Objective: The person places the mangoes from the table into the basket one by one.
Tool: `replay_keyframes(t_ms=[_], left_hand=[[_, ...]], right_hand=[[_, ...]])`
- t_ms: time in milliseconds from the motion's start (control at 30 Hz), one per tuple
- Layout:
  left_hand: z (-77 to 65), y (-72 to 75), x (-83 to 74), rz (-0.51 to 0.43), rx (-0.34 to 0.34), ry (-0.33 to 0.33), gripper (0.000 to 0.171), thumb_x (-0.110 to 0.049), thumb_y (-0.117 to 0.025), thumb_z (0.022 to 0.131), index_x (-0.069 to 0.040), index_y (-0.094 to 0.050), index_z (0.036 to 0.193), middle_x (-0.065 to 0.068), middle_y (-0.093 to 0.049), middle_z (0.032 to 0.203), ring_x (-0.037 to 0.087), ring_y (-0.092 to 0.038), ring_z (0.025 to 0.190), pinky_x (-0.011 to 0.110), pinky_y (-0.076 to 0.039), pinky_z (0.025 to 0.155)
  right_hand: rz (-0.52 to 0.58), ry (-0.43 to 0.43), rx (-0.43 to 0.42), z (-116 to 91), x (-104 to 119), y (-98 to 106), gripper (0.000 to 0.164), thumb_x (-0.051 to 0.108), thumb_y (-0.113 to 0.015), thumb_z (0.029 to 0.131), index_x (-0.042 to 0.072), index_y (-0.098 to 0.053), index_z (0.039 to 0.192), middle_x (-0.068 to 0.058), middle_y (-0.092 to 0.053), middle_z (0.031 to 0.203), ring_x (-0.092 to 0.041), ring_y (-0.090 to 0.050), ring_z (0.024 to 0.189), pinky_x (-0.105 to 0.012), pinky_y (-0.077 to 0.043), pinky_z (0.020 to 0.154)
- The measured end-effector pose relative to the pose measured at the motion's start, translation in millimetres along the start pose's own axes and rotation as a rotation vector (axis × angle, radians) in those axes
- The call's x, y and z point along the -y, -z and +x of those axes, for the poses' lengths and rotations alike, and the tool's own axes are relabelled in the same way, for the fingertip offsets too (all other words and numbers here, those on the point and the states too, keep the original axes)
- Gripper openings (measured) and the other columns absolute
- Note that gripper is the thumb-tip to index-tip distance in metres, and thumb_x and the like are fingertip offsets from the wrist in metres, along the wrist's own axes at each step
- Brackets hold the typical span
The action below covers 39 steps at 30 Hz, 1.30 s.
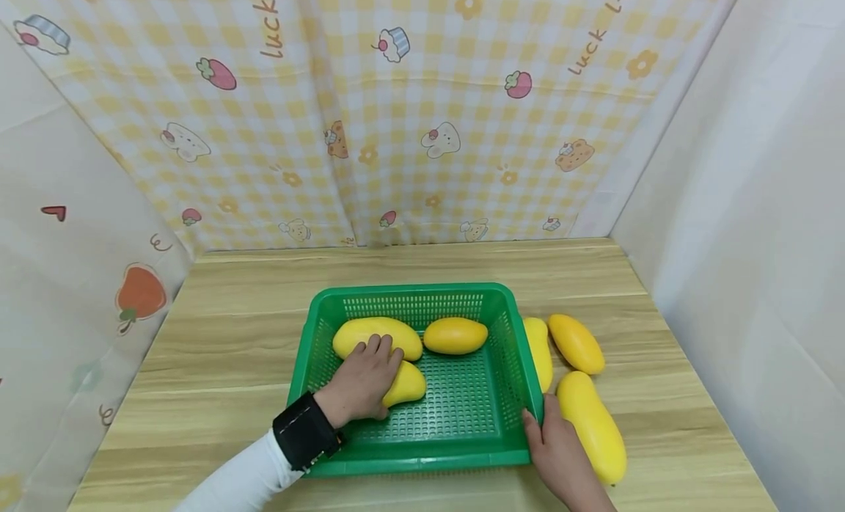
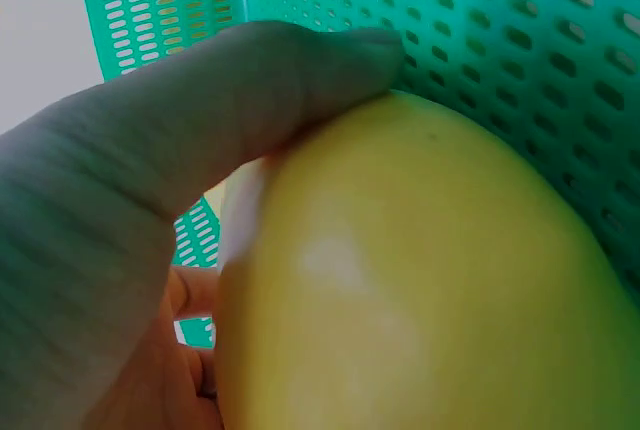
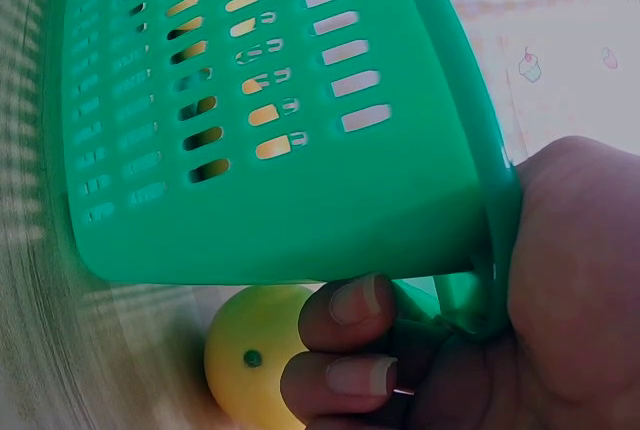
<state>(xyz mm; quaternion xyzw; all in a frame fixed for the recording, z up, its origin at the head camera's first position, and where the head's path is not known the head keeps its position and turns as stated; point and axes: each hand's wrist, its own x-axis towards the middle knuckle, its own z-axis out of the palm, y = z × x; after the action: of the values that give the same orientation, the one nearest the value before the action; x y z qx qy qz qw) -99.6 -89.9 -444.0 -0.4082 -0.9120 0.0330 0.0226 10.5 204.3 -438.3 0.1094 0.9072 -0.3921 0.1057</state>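
Observation:
A green plastic basket [image 1: 422, 453] stands on the table. Inside it my left hand [image 1: 363, 380] grips a yellow mango [image 1: 408, 384], most of it covered by the palm; in the left wrist view my thumb [image 2: 290, 75] lies over the mango [image 2: 400, 270]. Behind that hand lies a longer yellow mango [image 1: 376, 332], and a smaller, deeper-yellow mango [image 1: 455, 335] sits at the back right of the basket. My right hand [image 1: 561, 450] grips the basket's right rim near the front corner, thumb on top, fingers [image 3: 350, 315] curled below the rim.
Right of the basket lie a large yellow mango [image 1: 594, 428], an orange-yellow mango [image 1: 576, 343] and another yellow mango [image 1: 539, 350] partly hidden by the basket wall. A checked cloth [image 1: 396, 130] hangs behind the wooden table [image 1: 218, 350], with white cloths [image 1: 746, 240] at both sides.

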Motion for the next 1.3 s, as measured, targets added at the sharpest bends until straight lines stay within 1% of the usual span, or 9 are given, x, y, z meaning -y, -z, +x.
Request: replay_keyframes(t_ms=[100, 200, 367, 533, 700, 867, 1067, 1300], left_hand=[[0.3, -2.0, -0.8, 0.006, -0.013, -0.001, 0.08, -0.05, -0.089, 0.05, -0.005, -0.051, 0.103, 0.009, -0.037, 0.092, 0.023, -0.034, 0.079, 0.031, -0.032, 0.061], [0.5, -4.3, -1.8, 0.014, -0.006, 0.0, 0.082, -0.054, -0.089, 0.049, -0.005, -0.051, 0.104, 0.009, -0.037, 0.095, 0.024, -0.035, 0.082, 0.032, -0.032, 0.062], [-0.3, -6.7, -2.8, 0.019, 0.012, 0.013, 0.084, -0.058, -0.088, 0.049, -0.006, -0.05, 0.103, 0.008, -0.036, 0.093, 0.023, -0.034, 0.081, 0.031, -0.031, 0.061], [-1.3, -6.5, -3.3, 0.032, 0.001, 0.009, 0.085, -0.058, -0.087, 0.049, -0.005, -0.049, 0.103, 0.008, -0.036, 0.092, 0.023, -0.035, 0.081, 0.031, -0.032, 0.06], [-2.4, -5.7, -3.6, 0.062, -0.005, -0.005, 0.089, -0.061, -0.087, 0.048, -0.005, -0.049, 0.106, 0.009, -0.036, 0.094, 0.023, -0.035, 0.081, 0.032, -0.033, 0.06], [-2.7, -5.0, -3.9, 0.079, 0.015, -0.012, 0.091, -0.062, -0.085, 0.05, -0.004, -0.05, 0.111, 0.011, -0.041, 0.101, 0.025, -0.039, 0.086, 0.036, -0.038, 0.064], [-3.8, -0.8, -4.3, 0.059, 0.06, 0.004, 0.089, -0.055, -0.087, 0.055, -0.001, -0.05, 0.115, 0.014, -0.045, 0.108, 0.027, -0.042, 0.092, 0.039, -0.042, 0.069], [-3.3, -1.2, -4.1, 0.057, 0.075, 0.016, 0.09, -0.055, -0.087, 0.054, 0.0, -0.05, 0.116, 0.015, -0.045, 0.108, 0.028, -0.041, 0.093, 0.039, -0.043, 0.07]], right_hand=[[-0.002, 0.009, -0.008, -1.0, -0.3, 0.0, 0.028, 0.019, -0.045, 0.102, -0.004, -0.04, 0.118, -0.004, -0.058, 0.081, -0.012, -0.052, 0.066, -0.027, -0.044, 0.056], [-0.002, 0.007, -0.01, -1.6, -0.4, -0.1, 0.028, 0.018, -0.045, 0.102, -0.004, -0.04, 0.118, -0.004, -0.058, 0.081, -0.013, -0.052, 0.066, -0.027, -0.043, 0.055], [0.001, -0.002, 0.001, -1.1, -1.1, -0.6, 0.029, 0.02, -0.045, 0.102, -0.004, -0.039, 0.119, -0.003, -0.056, 0.078, -0.013, -0.051, 0.065, -0.027, -0.043, 0.055], [-0.002, 0.006, -0.006, -1.4, -1.5, -0.8, 0.028, 0.018, -0.046, 0.102, -0.003, -0.04, 0.118, -0.003, -0.056, 0.079, -0.013, -0.051, 0.066, -0.027, -0.044, 0.055], [0.003, 0.011, -0.009, -1.2, -2.1, -1.3, 0.027, 0.018, -0.046, 0.102, -0.003, -0.04, 0.118, -0.003, -0.055, 0.078, -0.013, -0.051, 0.065, -0.027, -0.043, 0.055], [-0.002, 0.022, -0.031, -2.5, -2.0, -1.3, 0.026, 0.017, -0.048, 0.101, -0.002, -0.042, 0.117, -0.004, -0.055, 0.076, -0.013, -0.051, 0.065, -0.027, -0.044, 0.055], [-0.002, 0.012, -0.023, -1.3, -1.8, -1.6, 0.026, 0.018, -0.047, 0.101, -0.002, -0.041, 0.118, -0.004, -0.054, 0.076, -0.013, -0.05, 0.064, -0.026, -0.043, 0.054], [0.012, 0.012, -0.025, -0.9, -1.3, -1.0, 0.026, 0.018, -0.048, 0.101, -0.001, -0.042, 0.117, -0.004, -0.053, 0.075, -0.013, -0.05, 0.063, -0.026, -0.043, 0.053]])
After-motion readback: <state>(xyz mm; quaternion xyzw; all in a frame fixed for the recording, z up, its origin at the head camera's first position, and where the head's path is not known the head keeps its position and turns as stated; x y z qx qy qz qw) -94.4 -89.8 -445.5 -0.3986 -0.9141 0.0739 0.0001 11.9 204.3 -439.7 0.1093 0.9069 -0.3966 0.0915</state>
